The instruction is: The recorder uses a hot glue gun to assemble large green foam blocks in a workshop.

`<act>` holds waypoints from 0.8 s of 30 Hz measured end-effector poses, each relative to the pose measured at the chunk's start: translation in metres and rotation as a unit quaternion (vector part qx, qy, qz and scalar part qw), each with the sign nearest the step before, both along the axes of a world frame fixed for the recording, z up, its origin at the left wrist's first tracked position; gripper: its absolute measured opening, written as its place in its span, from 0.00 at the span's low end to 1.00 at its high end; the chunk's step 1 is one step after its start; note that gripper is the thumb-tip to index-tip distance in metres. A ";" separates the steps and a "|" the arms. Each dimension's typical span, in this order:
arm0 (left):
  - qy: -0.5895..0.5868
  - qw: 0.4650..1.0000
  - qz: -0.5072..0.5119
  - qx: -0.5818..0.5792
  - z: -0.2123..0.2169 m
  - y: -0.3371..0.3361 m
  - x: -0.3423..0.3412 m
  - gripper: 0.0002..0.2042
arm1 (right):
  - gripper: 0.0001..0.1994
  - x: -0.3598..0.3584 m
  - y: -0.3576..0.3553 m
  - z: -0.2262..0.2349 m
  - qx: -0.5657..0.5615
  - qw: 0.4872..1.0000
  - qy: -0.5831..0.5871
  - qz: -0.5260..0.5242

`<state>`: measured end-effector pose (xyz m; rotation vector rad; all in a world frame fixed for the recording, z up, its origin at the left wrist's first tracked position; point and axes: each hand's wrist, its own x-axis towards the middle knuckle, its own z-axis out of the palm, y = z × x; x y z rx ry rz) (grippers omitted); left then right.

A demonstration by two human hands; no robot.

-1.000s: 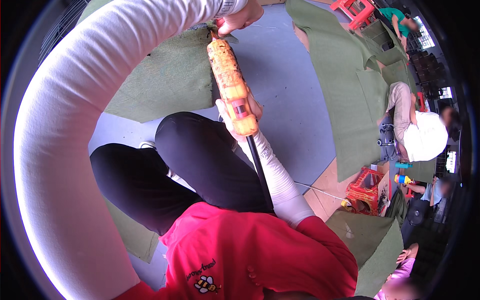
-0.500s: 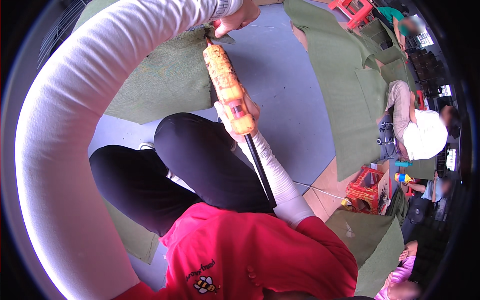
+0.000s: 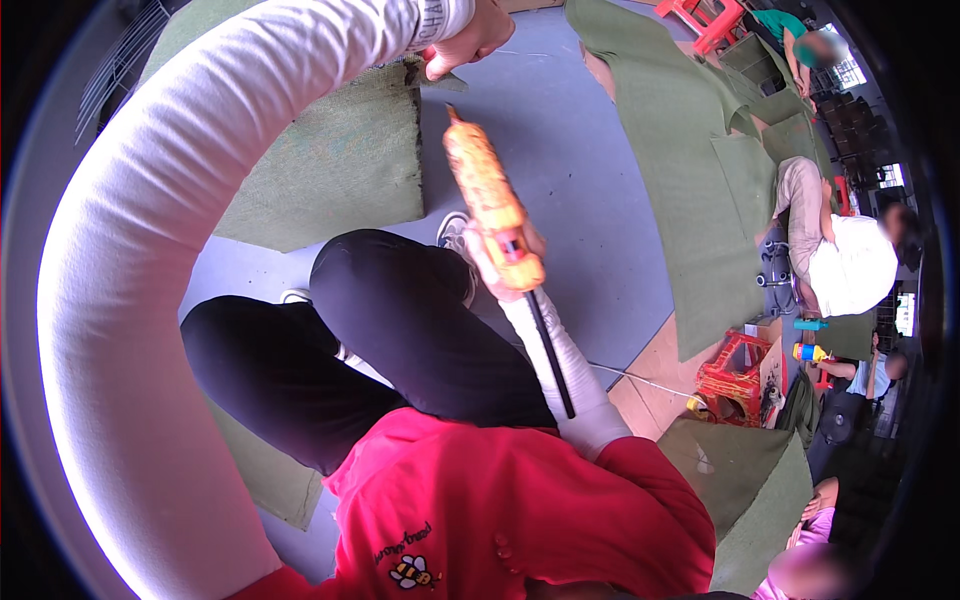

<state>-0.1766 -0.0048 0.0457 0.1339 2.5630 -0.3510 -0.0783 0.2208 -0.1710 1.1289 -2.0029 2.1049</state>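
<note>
My right hand (image 3: 487, 266) is wrapped round an orange glue gun (image 3: 482, 180) with dark, worn patches. Out of its back end runs a black glue stick (image 3: 548, 350), lying along my forearm. The nozzle points up and away, a short way from a green carpet piece (image 3: 330, 165) and apart from it. At the top of the view my left hand (image 3: 472, 42) is closed at the far corner of that carpet, thumb against its edge; the fingertips are partly hidden. A dark line runs down the carpet's right edge.
A long green carpet strip (image 3: 680, 190) lies across the grey floor (image 3: 590, 240). Red stools (image 3: 735, 378) stand to the right, with a cord (image 3: 640, 380) running toward them. Several people sit farther right, one in a white shirt (image 3: 850, 265). My bent knees (image 3: 400, 290) are close below.
The glue gun in my right hand has moved right and down, its nozzle coming away from the carpet edge by my left hand. My left hand has hardly moved.
</note>
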 end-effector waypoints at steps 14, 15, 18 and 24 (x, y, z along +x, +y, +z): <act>-0.052 0.998 0.037 0.014 -0.005 0.000 0.004 0.11 | 0.25 -0.019 -0.023 -0.002 0.065 0.993 -0.027 0.094; -0.040 0.999 0.034 -0.003 -0.006 0.003 0.002 0.10 | 0.26 -0.023 -0.028 -0.005 0.023 0.994 0.019 0.108; -0.036 0.999 0.007 0.007 -0.002 0.002 0.005 0.11 | 0.24 -0.022 -0.032 0.012 0.024 0.978 0.206 0.019; -0.015 1.000 -0.003 0.005 -0.003 0.000 0.006 0.11 | 0.29 -0.015 -0.029 -0.009 0.069 0.994 -0.005 0.081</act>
